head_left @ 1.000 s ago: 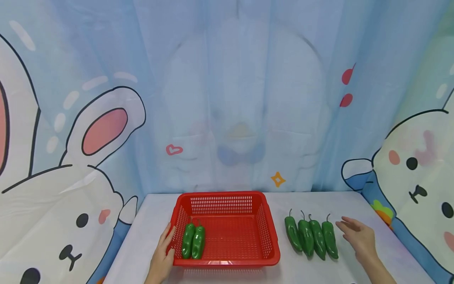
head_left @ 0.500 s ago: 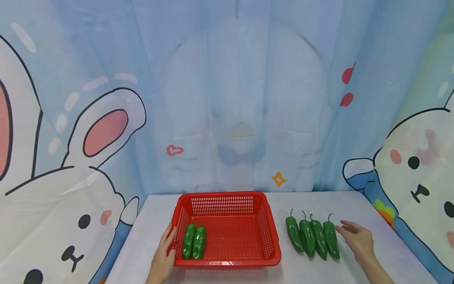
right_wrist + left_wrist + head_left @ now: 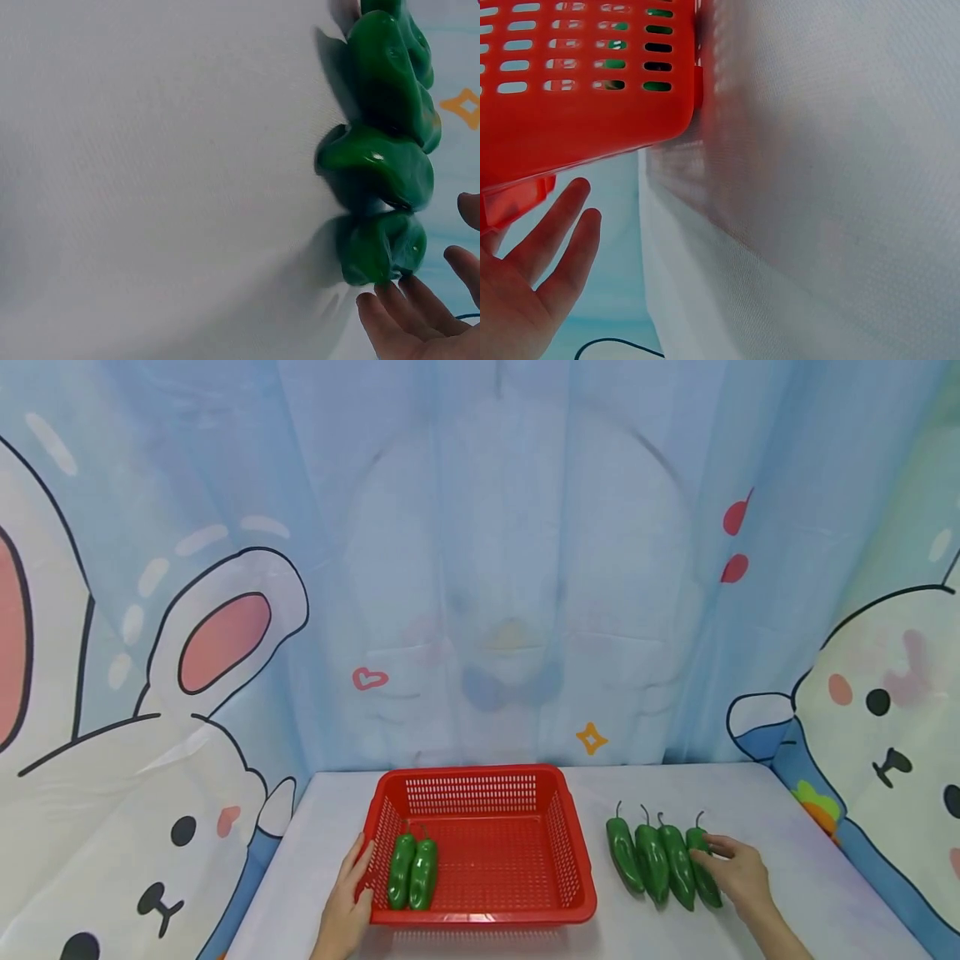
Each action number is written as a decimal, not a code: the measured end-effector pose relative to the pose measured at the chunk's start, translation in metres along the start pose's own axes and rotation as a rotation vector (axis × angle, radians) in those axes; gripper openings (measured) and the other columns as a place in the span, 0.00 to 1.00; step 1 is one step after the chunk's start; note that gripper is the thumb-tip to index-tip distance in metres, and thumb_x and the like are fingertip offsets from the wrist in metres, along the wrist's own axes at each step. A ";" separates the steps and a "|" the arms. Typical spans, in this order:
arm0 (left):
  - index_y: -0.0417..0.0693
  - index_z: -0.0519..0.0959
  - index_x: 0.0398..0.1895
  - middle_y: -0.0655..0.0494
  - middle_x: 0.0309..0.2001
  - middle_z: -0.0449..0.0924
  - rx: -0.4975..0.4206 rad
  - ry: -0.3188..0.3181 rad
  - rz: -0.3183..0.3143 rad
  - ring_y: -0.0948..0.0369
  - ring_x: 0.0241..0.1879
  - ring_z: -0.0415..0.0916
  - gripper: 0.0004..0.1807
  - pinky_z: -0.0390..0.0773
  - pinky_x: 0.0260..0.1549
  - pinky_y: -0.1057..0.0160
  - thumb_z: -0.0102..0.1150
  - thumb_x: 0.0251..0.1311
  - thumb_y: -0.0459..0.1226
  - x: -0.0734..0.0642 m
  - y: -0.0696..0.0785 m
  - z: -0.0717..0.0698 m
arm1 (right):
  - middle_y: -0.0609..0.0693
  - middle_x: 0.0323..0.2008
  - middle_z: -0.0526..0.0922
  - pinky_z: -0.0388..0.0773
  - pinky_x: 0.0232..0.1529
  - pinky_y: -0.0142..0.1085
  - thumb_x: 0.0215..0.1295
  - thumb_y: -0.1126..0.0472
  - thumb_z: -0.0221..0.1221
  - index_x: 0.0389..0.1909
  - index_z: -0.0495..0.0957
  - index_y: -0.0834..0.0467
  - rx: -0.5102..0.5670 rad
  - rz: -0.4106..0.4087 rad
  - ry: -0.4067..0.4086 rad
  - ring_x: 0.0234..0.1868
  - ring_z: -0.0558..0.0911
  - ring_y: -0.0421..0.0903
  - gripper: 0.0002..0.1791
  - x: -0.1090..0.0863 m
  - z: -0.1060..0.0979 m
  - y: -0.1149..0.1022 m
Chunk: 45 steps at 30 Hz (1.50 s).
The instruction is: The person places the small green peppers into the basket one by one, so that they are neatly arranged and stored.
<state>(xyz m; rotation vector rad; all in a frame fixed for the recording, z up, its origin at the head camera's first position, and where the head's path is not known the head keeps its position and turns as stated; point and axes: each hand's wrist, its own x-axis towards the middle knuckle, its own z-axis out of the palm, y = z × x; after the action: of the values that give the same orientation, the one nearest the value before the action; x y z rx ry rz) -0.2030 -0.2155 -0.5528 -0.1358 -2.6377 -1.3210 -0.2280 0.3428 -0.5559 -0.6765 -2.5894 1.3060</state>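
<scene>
In the head view, my left hand point(image 3: 347, 902) rests at the left side of a red plastic basket point(image 3: 483, 917), and the left wrist view shows straight fingers point(image 3: 574, 259) beside its wall. Two green chili peppers point(image 3: 401, 872) lie inside the basket, along its left side. To its right, several more green peppers lie in a row. My right hand point(image 3: 738, 870) reaches over the rightmost pepper point(image 3: 703, 881), partly hiding it. From the right wrist, fingertips touch that pepper's point(image 3: 382, 247) near side, while the thumb point(image 3: 470, 210) stands apart from it.
A white cloth-covered table point(image 3: 525, 945) carries everything. Behind it hangs a pale blue curtain point(image 3: 495, 568) printed with cartoon rabbits. The basket's perforated walls point(image 3: 585, 112) stand between the two loose peppers and my left hand.
My right hand has moved left from beside the pepper row to over the rightmost pepper. The left hand stays at the basket; the whole view has shifted slightly.
</scene>
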 end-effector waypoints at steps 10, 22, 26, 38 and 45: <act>0.44 0.61 0.75 0.47 0.77 0.49 0.015 0.003 -0.017 0.43 0.74 0.49 0.36 0.61 0.63 0.39 0.46 0.59 0.27 -0.002 0.000 0.001 | 0.77 0.61 0.67 0.66 0.60 0.63 0.61 0.61 0.62 0.60 0.70 0.75 -0.053 -0.006 0.006 0.61 0.65 0.75 0.30 0.001 0.008 0.000; 0.44 0.62 0.74 0.47 0.77 0.50 0.029 0.021 -0.034 0.42 0.74 0.50 0.36 0.63 0.62 0.39 0.46 0.59 0.27 -0.003 0.000 0.001 | 0.79 0.56 0.70 0.73 0.52 0.61 0.58 0.65 0.61 0.58 0.71 0.74 -0.077 -0.047 0.054 0.57 0.69 0.75 0.28 0.005 0.014 -0.002; 0.43 0.62 0.74 0.47 0.77 0.50 0.023 0.025 -0.026 0.42 0.74 0.51 0.36 0.64 0.61 0.40 0.46 0.59 0.27 -0.003 0.000 0.000 | 0.78 0.55 0.71 0.73 0.53 0.61 0.58 0.67 0.61 0.58 0.72 0.74 -0.083 -0.042 0.069 0.57 0.70 0.75 0.27 0.007 0.016 -0.002; 0.43 0.62 0.74 0.47 0.77 0.51 0.016 0.026 -0.038 0.42 0.74 0.51 0.36 0.63 0.62 0.40 0.47 0.58 0.27 -0.005 0.000 0.001 | 0.78 0.58 0.69 0.61 0.60 0.67 0.54 0.66 0.63 0.58 0.71 0.74 -0.118 -0.068 0.057 0.58 0.67 0.76 0.30 0.011 0.018 0.000; 0.44 0.63 0.74 0.48 0.77 0.51 0.017 0.031 0.001 0.44 0.74 0.50 0.36 0.61 0.63 0.40 0.47 0.58 0.26 -0.002 0.001 0.000 | 0.79 0.57 0.68 0.66 0.58 0.65 0.57 0.64 0.62 0.60 0.70 0.73 -0.052 0.012 0.084 0.57 0.68 0.75 0.30 0.007 0.016 0.005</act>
<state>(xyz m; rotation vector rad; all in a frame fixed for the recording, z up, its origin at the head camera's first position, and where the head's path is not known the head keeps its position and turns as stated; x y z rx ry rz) -0.2013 -0.2150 -0.5522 -0.1137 -2.6224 -1.2892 -0.2379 0.3369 -0.5695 -0.7401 -2.5644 1.1907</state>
